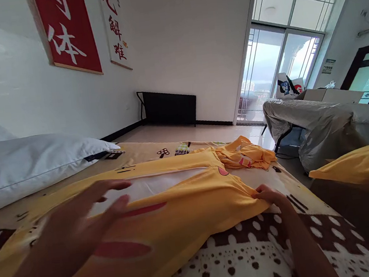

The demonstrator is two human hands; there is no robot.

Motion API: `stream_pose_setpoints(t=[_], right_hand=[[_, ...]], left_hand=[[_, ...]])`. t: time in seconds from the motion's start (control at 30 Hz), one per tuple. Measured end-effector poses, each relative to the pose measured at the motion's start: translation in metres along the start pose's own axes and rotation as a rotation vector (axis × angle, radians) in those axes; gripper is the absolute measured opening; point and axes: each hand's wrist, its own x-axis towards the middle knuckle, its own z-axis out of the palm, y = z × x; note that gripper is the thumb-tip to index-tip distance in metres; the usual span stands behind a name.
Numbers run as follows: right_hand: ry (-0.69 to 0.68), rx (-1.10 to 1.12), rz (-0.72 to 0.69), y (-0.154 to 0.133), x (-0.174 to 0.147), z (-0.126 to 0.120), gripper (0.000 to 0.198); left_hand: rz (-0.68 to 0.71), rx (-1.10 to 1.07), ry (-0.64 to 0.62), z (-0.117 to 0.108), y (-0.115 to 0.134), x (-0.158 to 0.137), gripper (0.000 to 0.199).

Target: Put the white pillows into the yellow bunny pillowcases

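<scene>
A yellow pillowcase (186, 214) with red printed shapes lies across the bed in front of me. A long slit along its upper side shows white material (146, 188) inside. My right hand (268, 194) pinches the pillowcase at its right-hand corner, pulling the cloth into folds. Over the left part of the slit is my left hand (80, 221), its thumb and fingers apart; whether it touches the cloth I cannot tell. Just beyond the pillowcase lies a crumpled yellow cloth (248, 154) with a red print.
A white pillow (34, 162) rests at the left. The patterned blanket (232, 262) covers the bed. Another yellow cloth item (361, 165) is at the right edge. Beyond stand plastic-covered furniture (325, 118), a black folded panel (170, 108) and a glass door (263, 67).
</scene>
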Motion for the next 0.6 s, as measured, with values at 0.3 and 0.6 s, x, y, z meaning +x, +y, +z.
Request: stream_pose_setpoints(t=[0.3, 0.6], right_hand=[[0.341, -0.115, -0.207, -0.062, -0.025, -0.005, 0.027], [0.022, -0.342, -1.011, -0.138, -0.12, 0.027, 0.036]], left_hand=[[0.122, 0.115, -0.41, 0.07, 0.018, 0.019, 0.051], [0.044, 0.056, -0.373, 0.07, 0.026, 0.021, 0.045]])
